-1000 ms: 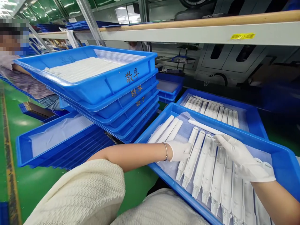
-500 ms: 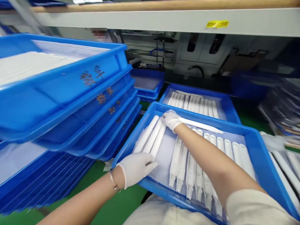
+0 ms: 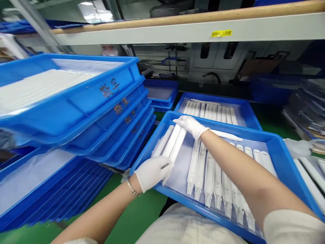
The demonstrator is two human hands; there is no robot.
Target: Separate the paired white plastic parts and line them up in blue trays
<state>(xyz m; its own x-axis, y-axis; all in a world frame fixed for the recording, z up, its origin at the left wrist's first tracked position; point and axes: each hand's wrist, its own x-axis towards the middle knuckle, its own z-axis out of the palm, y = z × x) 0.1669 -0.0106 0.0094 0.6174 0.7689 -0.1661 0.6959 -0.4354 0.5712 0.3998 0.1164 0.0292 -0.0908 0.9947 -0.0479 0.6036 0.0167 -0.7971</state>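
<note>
Both my hands wear white gloves. My left hand (image 3: pixel 154 173) is closed around the near end of two long white plastic pieces (image 3: pixel 175 144) lying side by side. Their far end is in the closed fingers of my right hand (image 3: pixel 191 126). The pair is tilted up at the left side of a blue tray (image 3: pixel 281 159). Another white piece (image 3: pixel 163 141) rests just left of them. To the right, a row of similar white pieces (image 3: pixel 209 179) with narrow tapered ends lies on the tray's clear liner, partly hidden by my right forearm. One piece (image 3: pixel 225 135) lies crosswise along the far wall.
Stacked blue trays (image 3: pixel 83 98) rise at the left, the top one holding white pieces. Behind the tray sits another filled blue tray (image 3: pixel 243 108). A shelf beam (image 3: pixel 152 34) crosses above. More white pieces (image 3: pixel 311 179) lie at the right edge.
My hands have taken hold of the two white pieces at both ends and raised them a little from the tray floor. The camera view has tilted slightly upward.
</note>
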